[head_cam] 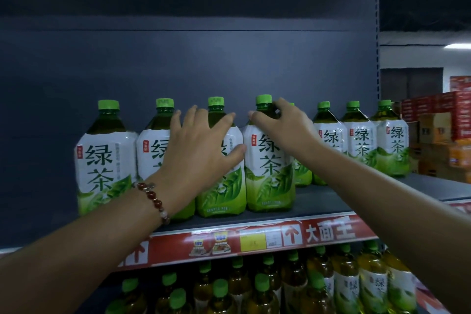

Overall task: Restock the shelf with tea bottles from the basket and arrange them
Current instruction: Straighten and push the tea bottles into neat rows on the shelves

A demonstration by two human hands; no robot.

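both hands reach up to a row of green tea bottles standing upright on the shelf (318, 201). the left hand (201, 143) is spread, fingers straight, its palm laid against the third bottle (221, 160) from the left; the thumb points right and touches the side of the fourth bottle (269, 160). a bead bracelet (155, 199) sits on that wrist. the right hand (283, 122) rests on the shoulder of the fourth bottle, fingers curled round its neck just under the green cap (263, 99).

left of the left hand stand two more bottles, the first (105, 158) and the second (155, 145), the second partly hidden behind the hand. right of the right hand, set further back, stand three more bottles (362, 143) side by side, with another partly hidden behind the right wrist.

under both forearms runs a red price strip (254, 239) along the shelf edge, and below it a lower shelf holds more bottles (280, 285) with green caps. the basket is out of view.
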